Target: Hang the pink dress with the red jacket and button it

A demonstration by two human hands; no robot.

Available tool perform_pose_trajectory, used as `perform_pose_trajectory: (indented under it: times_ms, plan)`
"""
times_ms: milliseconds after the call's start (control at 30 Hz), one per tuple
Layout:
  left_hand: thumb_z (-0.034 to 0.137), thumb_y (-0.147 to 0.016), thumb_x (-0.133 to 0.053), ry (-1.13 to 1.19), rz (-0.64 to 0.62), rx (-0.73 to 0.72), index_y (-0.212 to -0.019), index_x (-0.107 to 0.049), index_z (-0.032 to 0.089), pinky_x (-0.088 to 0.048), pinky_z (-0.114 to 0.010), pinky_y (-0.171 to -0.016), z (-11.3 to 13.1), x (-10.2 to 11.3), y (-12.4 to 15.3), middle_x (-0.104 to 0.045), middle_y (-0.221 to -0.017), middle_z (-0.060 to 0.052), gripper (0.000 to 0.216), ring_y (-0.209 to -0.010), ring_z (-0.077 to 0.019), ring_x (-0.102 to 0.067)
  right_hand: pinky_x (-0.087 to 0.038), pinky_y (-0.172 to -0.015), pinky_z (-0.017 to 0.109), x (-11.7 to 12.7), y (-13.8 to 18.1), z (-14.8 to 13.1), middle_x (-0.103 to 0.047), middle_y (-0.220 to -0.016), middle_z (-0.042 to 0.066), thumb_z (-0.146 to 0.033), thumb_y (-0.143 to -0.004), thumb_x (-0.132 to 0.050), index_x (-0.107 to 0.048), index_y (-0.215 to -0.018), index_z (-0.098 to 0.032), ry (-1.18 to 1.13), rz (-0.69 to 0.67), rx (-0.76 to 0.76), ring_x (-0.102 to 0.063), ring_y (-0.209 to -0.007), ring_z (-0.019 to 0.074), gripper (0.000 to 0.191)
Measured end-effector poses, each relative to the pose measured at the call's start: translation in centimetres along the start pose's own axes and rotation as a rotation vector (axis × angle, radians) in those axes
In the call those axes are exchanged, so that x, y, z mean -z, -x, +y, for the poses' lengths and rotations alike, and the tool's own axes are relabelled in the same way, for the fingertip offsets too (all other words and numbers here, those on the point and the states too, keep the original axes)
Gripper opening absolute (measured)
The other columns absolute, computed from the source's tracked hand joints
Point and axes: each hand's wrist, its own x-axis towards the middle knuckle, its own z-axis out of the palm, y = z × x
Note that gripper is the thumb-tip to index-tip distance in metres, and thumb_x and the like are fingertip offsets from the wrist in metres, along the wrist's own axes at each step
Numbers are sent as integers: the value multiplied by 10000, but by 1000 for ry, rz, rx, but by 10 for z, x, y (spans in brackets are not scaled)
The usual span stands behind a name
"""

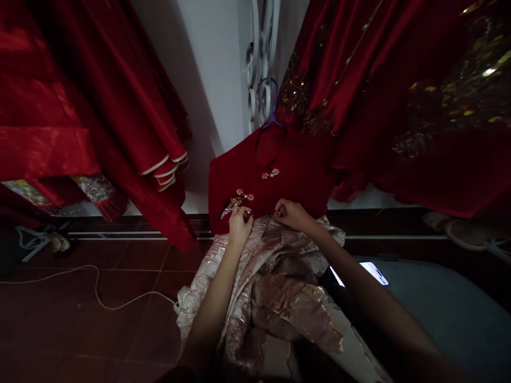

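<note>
A dark red garment top (pixel 297 170) on a blue hanger (pixel 272 106) hangs in front of me, with pearl knot buttons (pixel 270 174) down its front flap. My left hand (pixel 239 223) is closed, pinching the red cloth just below a gold-and-pearl clasp (pixel 238 199). My right hand (pixel 290 213) is closed too, its fingertips pinching the flap's lower edge at a small clasp. Below both hands a pale pink and gold brocade cloth (pixel 279 287) drapes down over my lap.
Red satin dresses (pixel 99 106) hang left, embroidered red gowns (pixel 399 96) right. A white wall with a carved panel (pixel 261 58) stands behind. A lit phone (pixel 373 272) lies on a grey-blue seat (pixel 447 314). A white cable (pixel 96 287) trails over the dark red tiled floor.
</note>
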Motion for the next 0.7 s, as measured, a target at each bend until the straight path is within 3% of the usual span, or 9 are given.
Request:
perform_pose_trajectory:
  times_ms: [100,167,300,500,700]
  plan:
    - [208,-761,-589,-35,42,-16,-870,-598,201,-415,-279,-779,2,6,-1,-564,-837,-31,110,-806,-161,-545,-418,-558,221,14,0,-3,-628,-712,17,-313,-661,-696,-560,-800,-178,-98,178,-48,-586,-615,126,237]
    - [237,-754,-607,-21,13,-11,-832,-596,199,-418,-275,-765,2,8,-2,-581,-795,-22,88,-785,-159,-557,-437,-534,226,24,3,-10,-635,-657,14,-374,-651,-712,-563,-784,-181,-218,226,-98,-602,-573,131,277]
    - [267,-725,-636,103,-26,57,-791,-601,196,-434,-241,-708,2,8,-3,-621,-753,2,102,-724,-131,-579,-481,-508,238,31,9,-27,-668,-623,41,-456,-616,-732,-602,-749,-173,-465,147,-147,-644,-569,161,339]
    - [209,-664,-653,257,7,200,-778,-624,180,-463,-219,-672,5,9,-4,-655,-724,12,121,-666,-107,-600,-536,-571,263,10,7,-49,-706,-737,46,-417,-678,-699,-658,-850,-171,-702,-75,-71,-672,-649,166,303]
    - [237,-654,-655,358,-68,154,-748,-602,159,-482,-218,-642,-1,6,-1,-646,-700,2,133,-642,-103,-608,-535,-658,254,-12,6,-56,-714,-811,30,-322,-746,-643,-675,-860,-190,-507,59,-29,-678,-722,155,178]
